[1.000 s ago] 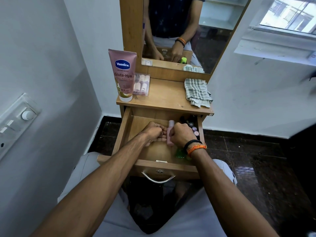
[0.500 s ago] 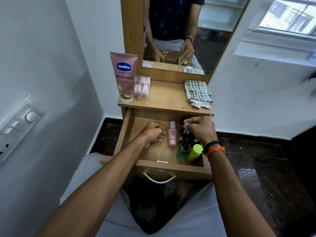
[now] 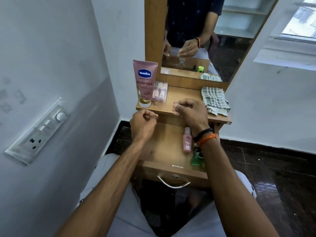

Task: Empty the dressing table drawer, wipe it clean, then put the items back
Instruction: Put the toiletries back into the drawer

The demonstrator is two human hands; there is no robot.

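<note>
Both hands have risen out of the open wooden drawer (image 3: 164,151) since half a second ago. The right hand (image 3: 189,112) hovers over the wooden tabletop (image 3: 184,100), fingers curled; whether it pinches anything I cannot tell. The left hand (image 3: 142,124) is loosely fisted, empty. The small pink bottle (image 3: 186,140) lies in the drawer's right half, green bottle (image 3: 197,159) nearer.

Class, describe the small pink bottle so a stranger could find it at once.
Start at the open wooden drawer under the mirror. The small pink bottle lies flat on its floor, right of centre. Unlike the green bottle beside it, it is pale pink.
</note>
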